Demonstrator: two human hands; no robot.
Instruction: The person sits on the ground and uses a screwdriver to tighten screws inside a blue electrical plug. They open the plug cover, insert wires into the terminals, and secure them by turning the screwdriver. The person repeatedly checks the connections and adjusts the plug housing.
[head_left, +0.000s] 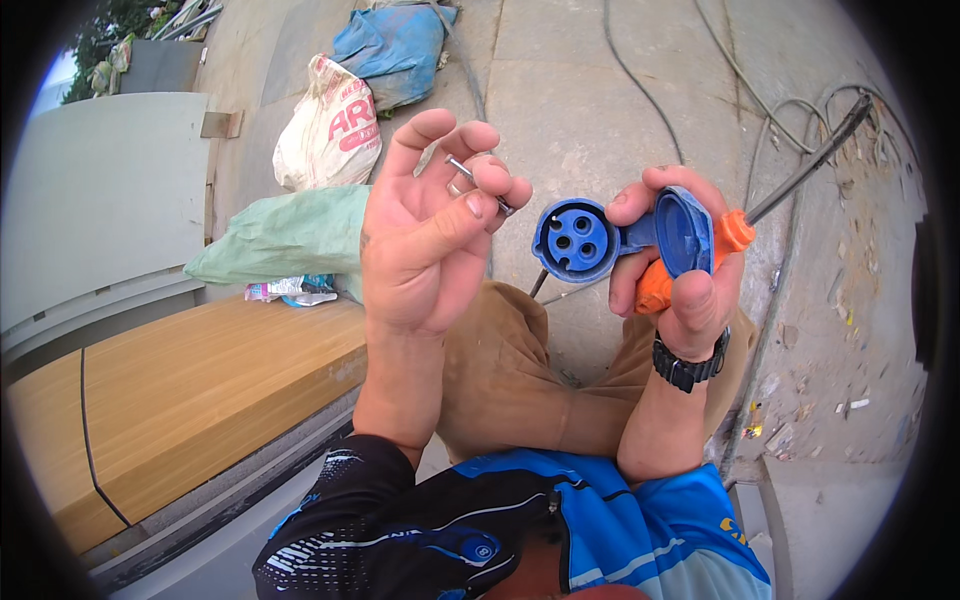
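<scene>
My left hand (425, 235) is raised with its palm toward me. A thin metal screw (460, 170) is pinched between its thumb and fingers, with one end sticking out past the fingertips. To the right, my right hand (697, 300) is wrapped around a blue round industrial socket (577, 240) and an orange connector body (735, 232). Several holes show in the socket's face, which is turned up toward me. Its hinged blue lid (686, 235) stands open beside the fingers. From the orange part a black cable (800, 170) runs off to the upper right.
Wooden boards (220, 370) lie at the left, bound by a dark strap (88, 440). Beyond my left hand are a green sack (290, 235), a white bag (325, 130) and a blue bag (395, 50). Cables (640, 85) trail over the concrete floor (550, 110).
</scene>
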